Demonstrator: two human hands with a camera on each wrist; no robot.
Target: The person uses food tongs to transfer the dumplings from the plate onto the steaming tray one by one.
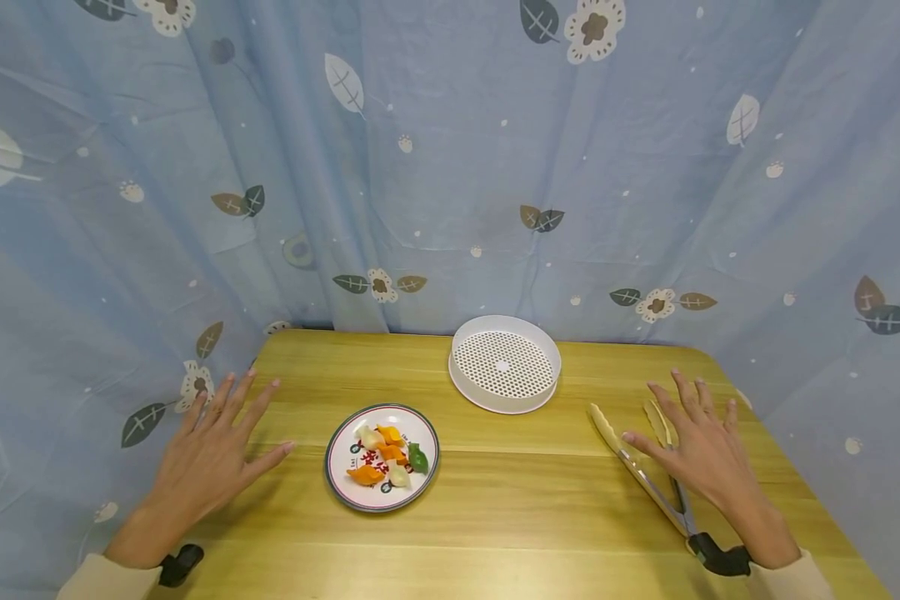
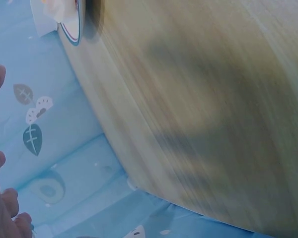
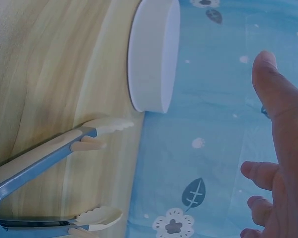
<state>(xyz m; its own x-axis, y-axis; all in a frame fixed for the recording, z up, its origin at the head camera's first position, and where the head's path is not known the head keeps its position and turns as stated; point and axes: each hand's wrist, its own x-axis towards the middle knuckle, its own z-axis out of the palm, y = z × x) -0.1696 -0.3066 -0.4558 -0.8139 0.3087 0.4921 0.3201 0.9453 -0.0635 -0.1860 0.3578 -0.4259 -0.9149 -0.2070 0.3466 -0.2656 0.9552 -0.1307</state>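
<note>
My left hand [image 1: 208,457] is held above the table's left side with its fingers spread, holding nothing. To its right stands a round plate [image 1: 342,492] with several small dumplings [image 1: 392,454] in orange, green and cream. Over on the right side, my right hand [image 1: 701,450] hovers with spread fingers above a pair of tongs [image 1: 648,486]. The tongs lie with their arms apart and their scalloped tips pointing to the back; the hand hides part of one arm. In the right wrist view, the right hand [image 3: 288,148] is apart from the tongs [image 3: 44,158].
A white round steamer basket [image 1: 504,364] with a perforated bottom sits at the table's back edge. The wooden table [image 1: 495,517] is bordered by a blue patterned curtain [image 1: 450,167] at the back and sides. Black straps [image 1: 182,565] circle both wrists.
</note>
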